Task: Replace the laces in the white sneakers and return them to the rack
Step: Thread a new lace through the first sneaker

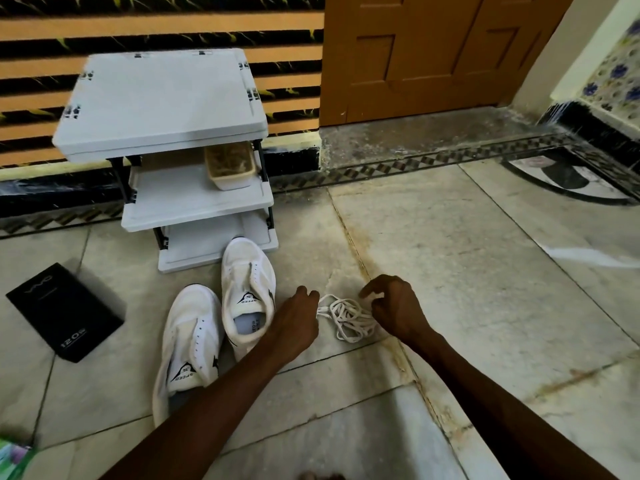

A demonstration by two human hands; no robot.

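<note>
The marble floor bears the white rack; two white sneakers; a heap of laces; a black box.

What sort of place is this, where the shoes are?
Most likely a home's entryway: a wooden door with a stone threshold, a white shoe rack against the striped wall beside it, and white sneakers and loose laces on the stone floor.

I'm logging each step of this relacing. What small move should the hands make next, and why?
Probably draw one lace free of the tangled white laces: the left hand pinches a strand at their edge, the right hand sits at the other side, grip unclear, and the white sneakers show empty eyelets.
</note>
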